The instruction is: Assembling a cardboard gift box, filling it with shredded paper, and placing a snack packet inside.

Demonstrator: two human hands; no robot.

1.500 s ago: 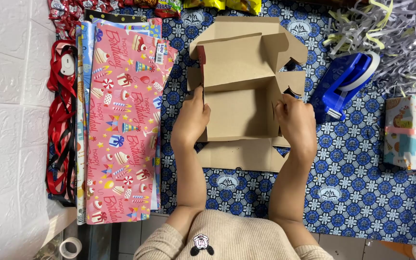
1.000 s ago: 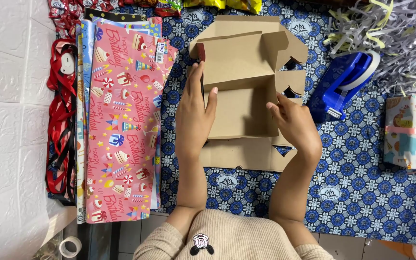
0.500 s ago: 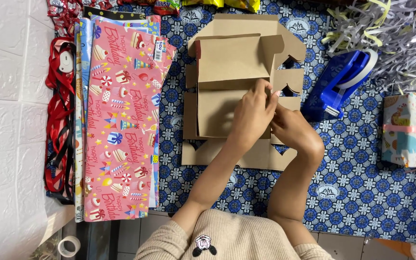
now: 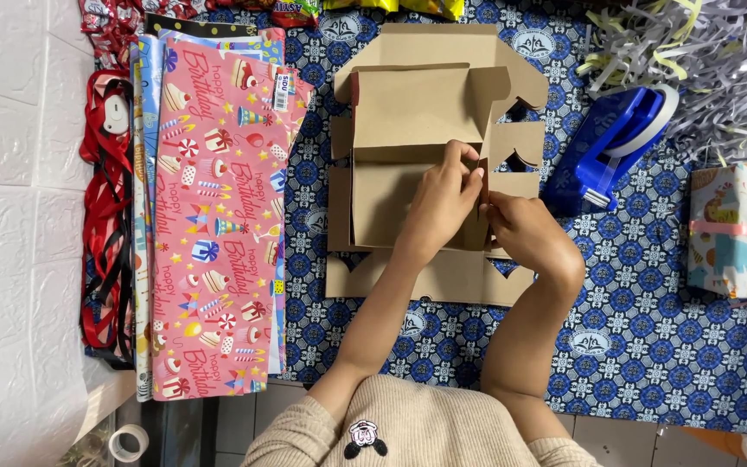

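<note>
Head view: cardboard box [image 4: 408, 130] half-folded; both hands, left hand [image 4: 444, 201] and right hand [image 4: 525, 232], pinch its right side flap [image 4: 482, 199]; left wall, lid unfolded.

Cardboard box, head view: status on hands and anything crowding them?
Left hand and right hand both pinching the right side flap of the cardboard box. Box half folded. Blue tape dispenser close right, not touching.

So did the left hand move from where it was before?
Yes. The left hand crossed from the cardboard box's left edge to its right side, toward the blue tape dispenser, meeting the right hand.
</note>
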